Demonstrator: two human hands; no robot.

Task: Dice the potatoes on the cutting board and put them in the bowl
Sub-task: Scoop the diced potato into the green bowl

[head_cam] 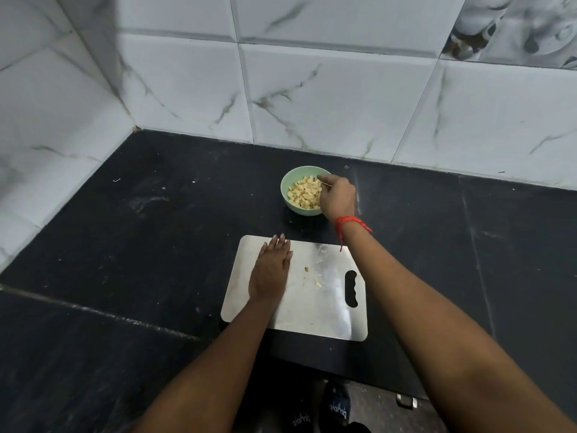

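Black stone counter (pixel 125 229) lies under and all round the left fingers (pixel 278 242). White marble-veined wall tiles (pixel 327 98) stand beyond the right fingers (pixel 326 179) and turn a corner far to the left of both. Red thread band (pixel 351 221) circles the wrist just behind the right fingers. Well nearer the camera than either set of fingers and below the counter edge are dark slippers (pixel 337 407) with pale lettering, and a small metal handle (pixel 406 401) to their right.

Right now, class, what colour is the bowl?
The bowl is pale green, seen best in the head view.
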